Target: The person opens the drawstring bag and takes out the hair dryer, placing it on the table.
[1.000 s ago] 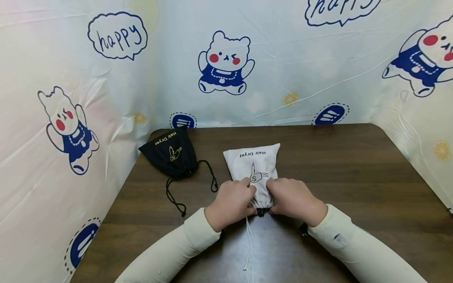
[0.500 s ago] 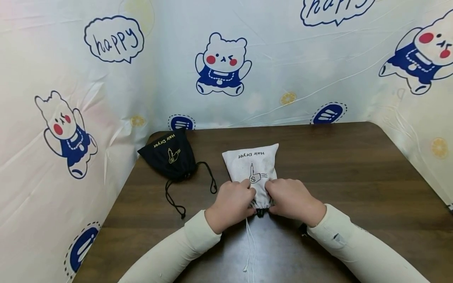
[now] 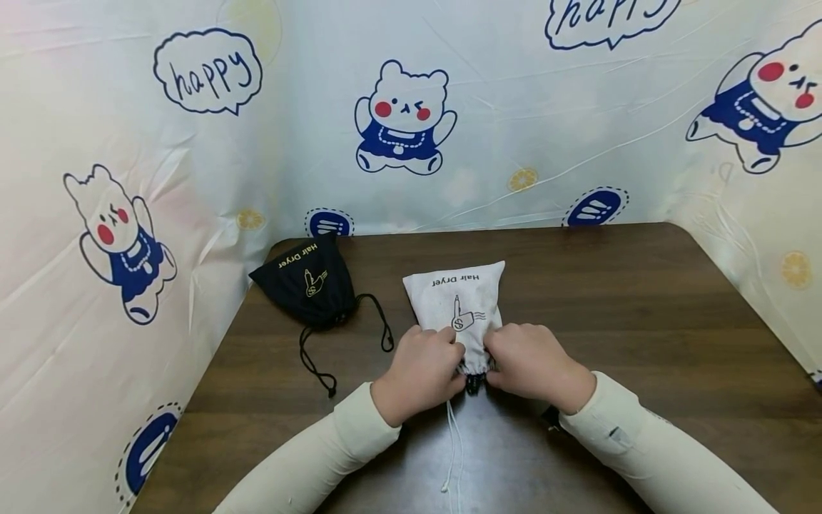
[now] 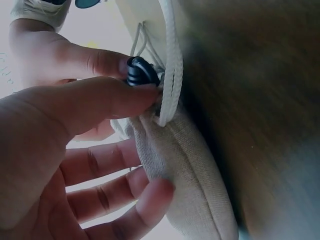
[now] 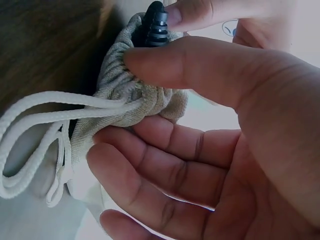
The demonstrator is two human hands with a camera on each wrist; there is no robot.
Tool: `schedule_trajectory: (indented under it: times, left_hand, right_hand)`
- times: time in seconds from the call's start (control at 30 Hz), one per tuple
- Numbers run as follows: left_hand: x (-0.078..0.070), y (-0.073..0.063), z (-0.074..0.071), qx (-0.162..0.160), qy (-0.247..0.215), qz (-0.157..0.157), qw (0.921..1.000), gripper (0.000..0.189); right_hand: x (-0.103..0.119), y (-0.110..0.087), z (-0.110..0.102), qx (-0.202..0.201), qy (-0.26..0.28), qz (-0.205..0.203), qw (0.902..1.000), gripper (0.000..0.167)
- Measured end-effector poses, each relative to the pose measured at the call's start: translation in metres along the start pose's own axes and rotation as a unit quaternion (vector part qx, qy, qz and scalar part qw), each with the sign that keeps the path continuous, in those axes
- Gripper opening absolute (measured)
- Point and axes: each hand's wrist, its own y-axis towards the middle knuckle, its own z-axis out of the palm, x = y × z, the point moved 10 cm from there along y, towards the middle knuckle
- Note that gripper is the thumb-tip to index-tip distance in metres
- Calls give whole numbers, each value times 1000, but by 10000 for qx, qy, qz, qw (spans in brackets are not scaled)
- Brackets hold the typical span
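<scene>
A white drawstring bag (image 3: 443, 300) printed "Hair Dryer" lies on the table with its mouth toward me. My left hand (image 3: 420, 364) grips the left side of its mouth, the thumb on the edge and fingers against the cloth. On the opposite side, my right hand (image 3: 536, 360) holds the gathered cloth (image 5: 117, 70) between thumb and fingers. A black ribbed piece (image 4: 142, 72) sticks out of the mouth between the two thumbs; the rest of it is hidden inside. White drawstring loops (image 5: 55, 97) hang from both sides of the bag.
A black drawstring bag (image 3: 311, 282), also printed "Hair Dryer", lies at the back left with its black cords (image 3: 315, 364) trailing forward. The brown wooden table (image 3: 642, 300) extends to the right. A printed cloth backdrop (image 3: 501, 86) stands behind and along the sides.
The white bag's mouth is drawn slightly narrower, and a little more of the black piece shows. Both hands keep their grip with small shifts; the head view has tilted slightly.
</scene>
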Motion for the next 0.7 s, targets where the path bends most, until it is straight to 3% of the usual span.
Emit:
schedule_trajectory:
  times: [0.7]
  left_hand:
    - [7,-1,-24,-940,-115,-264,9952,25]
  right_hand:
    - [2,-4,-34,-945,186,-26,9953,31]
